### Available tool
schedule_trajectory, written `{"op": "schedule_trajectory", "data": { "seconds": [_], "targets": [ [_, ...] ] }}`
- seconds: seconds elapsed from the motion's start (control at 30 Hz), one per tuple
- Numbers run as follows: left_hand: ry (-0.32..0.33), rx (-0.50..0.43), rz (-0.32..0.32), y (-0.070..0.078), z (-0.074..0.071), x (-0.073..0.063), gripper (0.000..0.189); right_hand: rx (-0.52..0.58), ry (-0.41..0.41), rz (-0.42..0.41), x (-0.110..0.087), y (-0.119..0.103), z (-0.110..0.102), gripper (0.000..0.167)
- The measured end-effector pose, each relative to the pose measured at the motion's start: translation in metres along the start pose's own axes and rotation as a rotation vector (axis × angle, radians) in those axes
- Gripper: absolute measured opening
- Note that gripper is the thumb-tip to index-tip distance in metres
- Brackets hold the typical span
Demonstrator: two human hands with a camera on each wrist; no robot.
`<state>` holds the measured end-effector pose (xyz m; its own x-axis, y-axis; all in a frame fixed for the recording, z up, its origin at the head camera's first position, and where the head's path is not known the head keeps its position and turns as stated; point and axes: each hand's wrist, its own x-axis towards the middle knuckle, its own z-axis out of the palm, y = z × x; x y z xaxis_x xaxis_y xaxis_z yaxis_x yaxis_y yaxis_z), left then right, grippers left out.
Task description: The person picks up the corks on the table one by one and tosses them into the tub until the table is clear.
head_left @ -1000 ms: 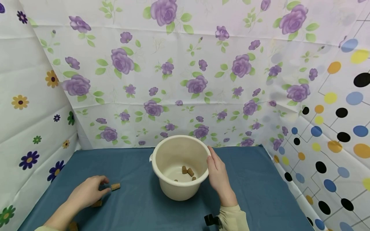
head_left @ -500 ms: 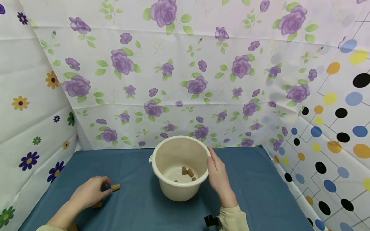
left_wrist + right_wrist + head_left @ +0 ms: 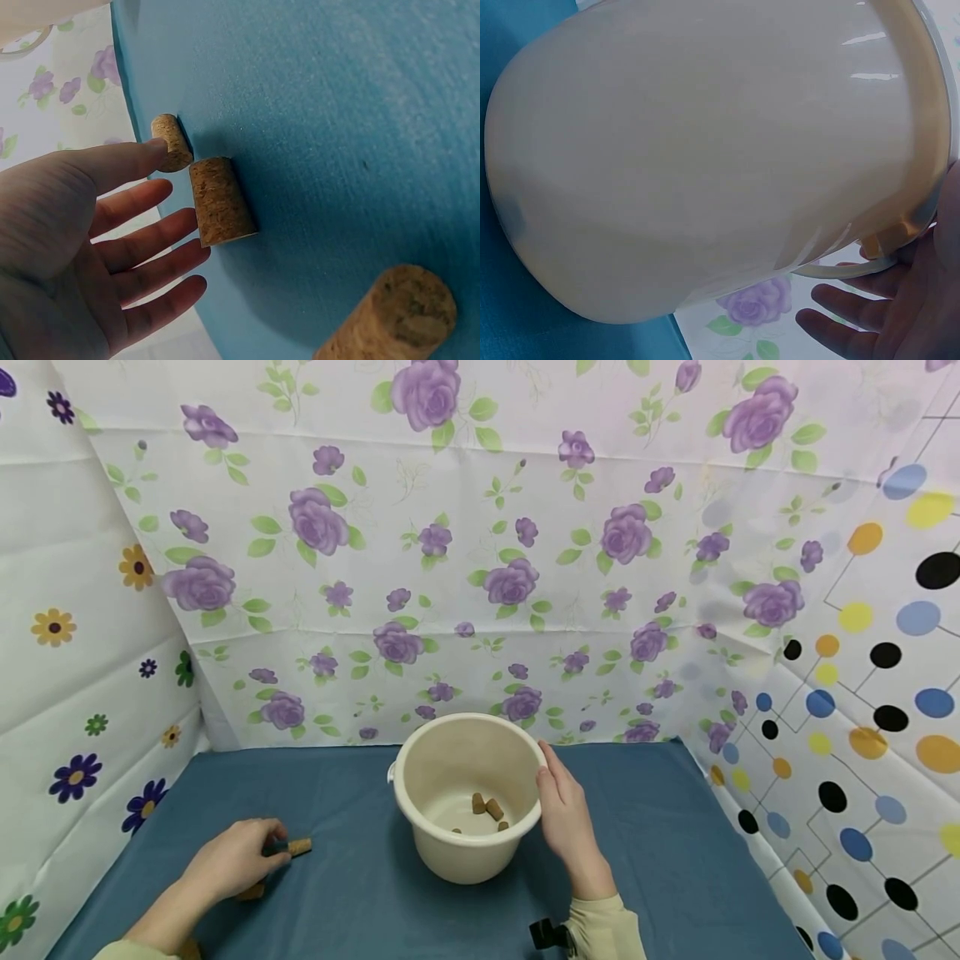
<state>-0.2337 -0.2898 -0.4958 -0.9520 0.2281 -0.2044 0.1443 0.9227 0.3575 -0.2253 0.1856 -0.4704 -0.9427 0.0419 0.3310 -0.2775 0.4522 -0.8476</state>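
Observation:
My left hand (image 3: 232,860) is low over the cloth at the left, thumb and forefinger apart. Its thumb tip overlaps a small cork stopper (image 3: 300,846), which lies on its side. A second cork (image 3: 221,202) sits close to the fingertips in the left wrist view, and a third cork (image 3: 397,315) is nearer the camera. My right hand (image 3: 566,814) grips the rim of a cream bucket (image 3: 465,860) from the right, thumb over the edge and fingers outside by the handle (image 3: 847,270). Several corks (image 3: 493,808) lie on the bucket's floor.
A blue cloth (image 3: 345,902) covers the table. Behind it hangs a flowered sheet (image 3: 450,568), with a dotted sheet (image 3: 862,760) along the right and another patterned sheet (image 3: 82,693) on the left. Below the right sleeve shows a black wrist strap (image 3: 551,933).
Over the first half second the left hand shifts slightly right to the cork, then stays still. The right hand and the bucket stay in place.

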Motion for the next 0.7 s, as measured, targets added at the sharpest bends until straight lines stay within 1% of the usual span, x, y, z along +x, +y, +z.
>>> {"op": "schedule_trajectory", "data": {
  "seconds": [0.23,0.37,0.7],
  "targets": [
    [-0.009,-0.002,0.002,0.0010,0.0011,0.0028,0.027,-0.003,0.002,-0.004,-0.0007,0.0005,-0.0003,0.053],
    [-0.018,-0.009,-0.008,0.0002,0.0014,0.0046,0.027,0.001,0.001,-0.004,-0.0015,0.0010,0.0003,0.053],
    [-0.021,0.004,-0.010,0.0001,0.0027,0.0083,0.025,0.002,0.000,0.001,0.0003,0.0016,0.0006,0.054]
  ]
}}
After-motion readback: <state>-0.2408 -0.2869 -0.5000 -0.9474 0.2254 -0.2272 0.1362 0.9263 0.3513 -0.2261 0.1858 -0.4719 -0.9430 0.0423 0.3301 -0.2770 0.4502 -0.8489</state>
